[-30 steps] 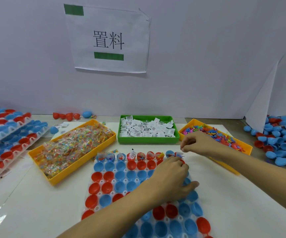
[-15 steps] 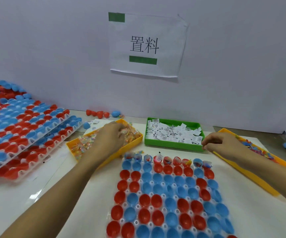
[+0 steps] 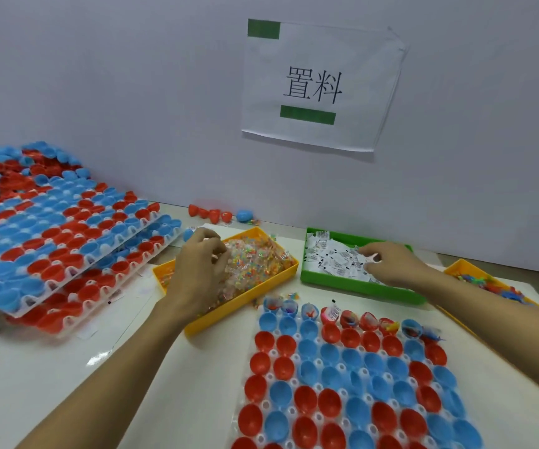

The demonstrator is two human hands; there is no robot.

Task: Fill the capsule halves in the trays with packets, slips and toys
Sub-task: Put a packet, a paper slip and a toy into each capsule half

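A: Moved off the capsule tray (image 3: 352, 377) a second ago, both of them. Left hand (image 3: 201, 267) now down in the yellow bin (image 3: 248, 303) at mid-worktop, fingers curled into the heap of packets (image 3: 255, 260). Pinching some, probably, though hard to tell how many.

B: And the right hand (image 3: 388, 264)? Hovering beside the toy bin half a second back.

A: Shifted left into the green bin (image 3: 359, 288), fingertips closed on one of the white slips (image 3: 333, 260), or about to be. Restocking for the next row, by the look of it.

B: State of the tray, then?

A: Sitting at the near edge of the worktop, right of centre. Far row only filled: packets, slips and bits of toy poking out of those red and blue halves. Every row nearer still bare. Early days, so plenty left to do.

B: Other containers?

A: Orange toy bin (image 3: 475, 273) toward the right edge, coloured toys (image 3: 495, 286) inside, partly hidden behind the right forearm. Stacked trays (image 3: 67, 254) of capsule halves along the left edge, tilted, contents not clear enough to call. A few loose halves (image 3: 216, 213) at the far edge by the wall.

B: Next?

A: Likely back to the tray with both hands loaded, starting on the second row.
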